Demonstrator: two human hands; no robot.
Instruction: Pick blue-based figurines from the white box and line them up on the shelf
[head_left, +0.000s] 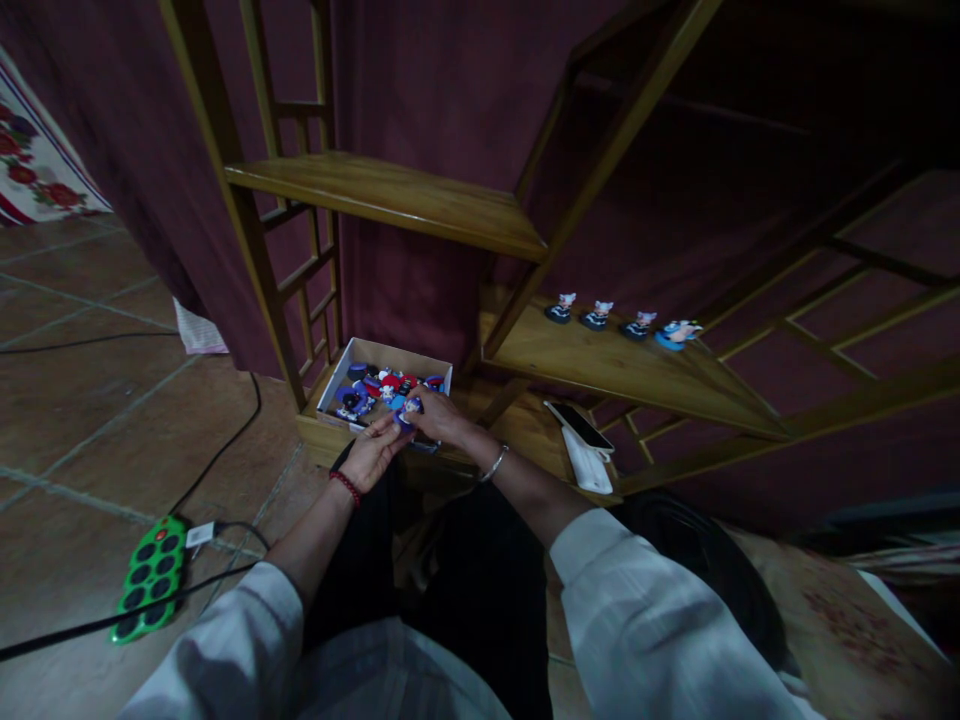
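Both hands meet at the front edge of an open cardboard box (343,385) full of small figurines (390,385) in purple, red, blue and black. Between them is a small figurine (409,411) with a purple base. My left hand (373,452), with a red bead bracelet, has its fingers closed at the base from below. My right hand (439,415), wearing a silver bangle, grips the figurine's upper part from the right. The fingers partly cover its shape. On the wooden shelf to the right, several figurines (598,315) stand in a row; the rightmost has a light blue base.
The box sits on the low board of a wooden shelf unit (390,195). A phone (579,427) and a white object (587,462) lie on that board at right. A green power strip (154,575) with black cables is on the tiled floor at left.
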